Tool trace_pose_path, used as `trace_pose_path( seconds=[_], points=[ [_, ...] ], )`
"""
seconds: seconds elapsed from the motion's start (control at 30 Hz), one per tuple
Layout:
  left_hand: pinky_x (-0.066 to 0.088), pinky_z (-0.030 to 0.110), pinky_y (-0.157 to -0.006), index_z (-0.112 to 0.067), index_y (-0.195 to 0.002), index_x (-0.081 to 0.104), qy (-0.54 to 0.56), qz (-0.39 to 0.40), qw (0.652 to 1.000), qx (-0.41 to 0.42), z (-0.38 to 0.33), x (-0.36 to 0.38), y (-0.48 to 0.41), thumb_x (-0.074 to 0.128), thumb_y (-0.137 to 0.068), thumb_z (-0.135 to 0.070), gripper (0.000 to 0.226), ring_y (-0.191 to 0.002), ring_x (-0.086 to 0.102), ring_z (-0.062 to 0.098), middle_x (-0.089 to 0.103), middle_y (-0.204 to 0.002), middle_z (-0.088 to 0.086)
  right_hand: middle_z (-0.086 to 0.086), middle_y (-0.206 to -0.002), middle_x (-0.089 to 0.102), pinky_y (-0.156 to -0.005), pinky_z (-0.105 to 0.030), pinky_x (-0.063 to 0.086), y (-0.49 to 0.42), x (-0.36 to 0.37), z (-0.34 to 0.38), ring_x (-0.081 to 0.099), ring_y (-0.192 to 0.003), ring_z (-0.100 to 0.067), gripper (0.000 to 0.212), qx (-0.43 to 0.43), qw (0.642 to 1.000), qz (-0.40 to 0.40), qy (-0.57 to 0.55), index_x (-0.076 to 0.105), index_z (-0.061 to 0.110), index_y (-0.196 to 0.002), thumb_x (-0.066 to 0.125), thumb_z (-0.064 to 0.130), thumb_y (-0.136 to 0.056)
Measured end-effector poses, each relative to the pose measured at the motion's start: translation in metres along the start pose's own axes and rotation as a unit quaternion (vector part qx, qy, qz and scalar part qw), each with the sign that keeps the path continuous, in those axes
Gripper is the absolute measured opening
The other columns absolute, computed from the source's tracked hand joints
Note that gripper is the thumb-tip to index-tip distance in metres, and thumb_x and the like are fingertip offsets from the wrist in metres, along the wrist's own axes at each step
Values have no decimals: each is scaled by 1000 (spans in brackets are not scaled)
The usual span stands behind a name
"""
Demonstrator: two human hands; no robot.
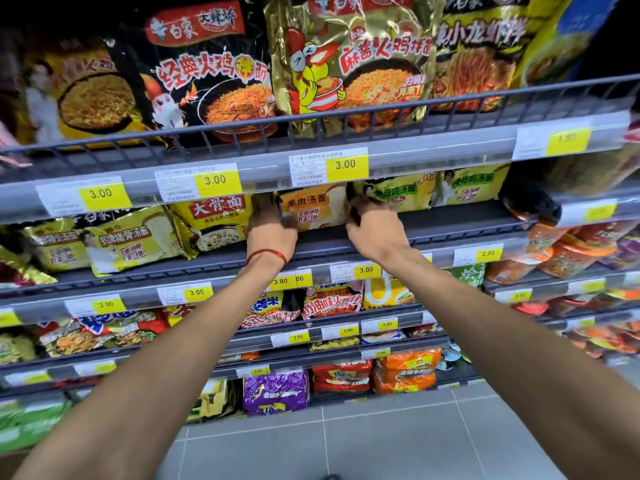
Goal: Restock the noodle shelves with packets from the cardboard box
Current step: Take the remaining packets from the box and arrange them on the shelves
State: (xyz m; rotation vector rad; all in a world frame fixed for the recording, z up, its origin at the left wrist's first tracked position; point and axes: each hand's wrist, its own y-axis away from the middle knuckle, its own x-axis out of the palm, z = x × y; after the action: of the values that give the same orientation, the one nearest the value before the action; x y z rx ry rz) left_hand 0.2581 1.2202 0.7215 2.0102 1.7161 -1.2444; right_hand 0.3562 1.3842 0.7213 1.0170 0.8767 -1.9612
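An orange-and-cream noodle packet [317, 209] stands upright on the second shelf [450, 220], between a yellow packet [211, 220] on its left and yellow-green packets [433, 188] on its right. My left hand [270, 230], with a red string at the wrist, grips the packet's left edge. My right hand [375, 230] grips its right edge. Both arms reach up and forward. The fingertips are hidden behind the packet and under the price rail. The cardboard box is out of view.
Large black and gold noodle bags [346, 64] fill the top shelf behind a wire rail. Yellow price tags [346, 165] line each shelf edge. Lower shelves hold more packets, with orange tubs [561, 251] at the right. Grey floor tiles [346, 441] lie below.
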Motion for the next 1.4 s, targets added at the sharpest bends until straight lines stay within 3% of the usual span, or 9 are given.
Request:
trace_pose_path(
  seconds=[0.17, 0.37, 0.53, 0.63, 0.8, 0.9, 1.0, 1.07, 1.4],
  points=[
    [54, 48, -81, -8, -125, 49, -14, -38, 999, 21, -7, -5, 22, 62, -85, -15, 42, -103, 57, 40, 51, -127, 19, -21, -99, 68, -72, -43, 55, 9, 4, -7, 61, -83, -41, 34, -20, 999, 47, 2, 63, 7, -117, 46, 28, -95],
    [48, 42, -89, 2, -121, 61, -111, 87, 990, -3, -6, -8, 24, 58, -93, -19, 35, -113, 57, 44, 60, -125, 28, -22, -108, 66, -69, -42, 45, 11, 5, -4, 60, -92, -45, 37, -54, 996, 62, 31, 59, 12, -125, 40, 27, -98],
    [51, 40, -92, -21, -152, 32, -126, 153, 980, -2, -6, -3, 14, 55, -94, -27, 63, -107, 62, 45, 50, -142, 24, -21, -111, 65, -74, -42, 46, 11, 3, 0, 60, -97, -44, 37, -55, 993, 89, 49, 58, 11, -125, 38, 27, -99],
    [51, 38, -82, -6, -124, 61, -135, 106, 984, -43, -4, 0, 14, 58, -93, -29, 39, -99, 63, 44, 63, -119, 25, -21, -111, 66, -76, -43, 48, 13, -1, 4, 60, -97, -43, 35, -38, 994, 102, 33, 59, 11, -123, 40, 28, -99],
    [51, 42, -91, -9, -136, 47, -76, 75, 987, -121, -19, 17, 4, 53, -69, -55, 82, -113, 57, 43, 54, -136, 24, -24, -97, 61, -74, -37, 46, 25, -25, -3, 60, -95, -43, 19, 102, 989, -58, -84, 62, -2, -104, 54, 9, -92],
    [42, 46, -104, -4, -136, 51, -40, 120, 973, -191, -32, 35, -9, 36, -59, -72, 104, -127, 49, 42, 51, -142, 21, -42, -132, 41, -108, -39, 35, 15, -34, -7, 39, -130, -47, 42, 171, 980, -40, -89, 44, -21, -120, 57, 8, -92],
    [23, 45, -116, 0, -150, 25, -14, 32, 979, -201, -47, 46, -13, 60, -72, -71, 111, -142, 29, 39, 26, -156, 21, -31, -160, 0, -121, -39, 12, -9, -28, -18, 6, -149, -42, 88, 216, 974, -1, -67, -2, -16, -149, 56, 25, -98],
    [18, 41, -117, 3, -151, 14, -27, -30, 979, -198, -57, 44, -13, 73, -75, -58, 115, -144, 23, 37, 17, -158, 22, -28, -161, 4, -120, -41, 13, -23, -20, -25, 9, -149, -41, 91, 221, 975, 6, -3, -3, -14, -150, 55, 32, -98],
    [35, 41, -108, 4, -151, 11, -42, -47, 976, -208, -64, 54, -19, 76, -77, -55, 114, -145, 20, 32, 17, -158, 20, -26, -143, 34, -111, -45, 23, -56, -7, -20, 31, -135, -39, 86, 265, 962, -60, 27, 25, -7, -138, 65, 52, -89]
  ],
)
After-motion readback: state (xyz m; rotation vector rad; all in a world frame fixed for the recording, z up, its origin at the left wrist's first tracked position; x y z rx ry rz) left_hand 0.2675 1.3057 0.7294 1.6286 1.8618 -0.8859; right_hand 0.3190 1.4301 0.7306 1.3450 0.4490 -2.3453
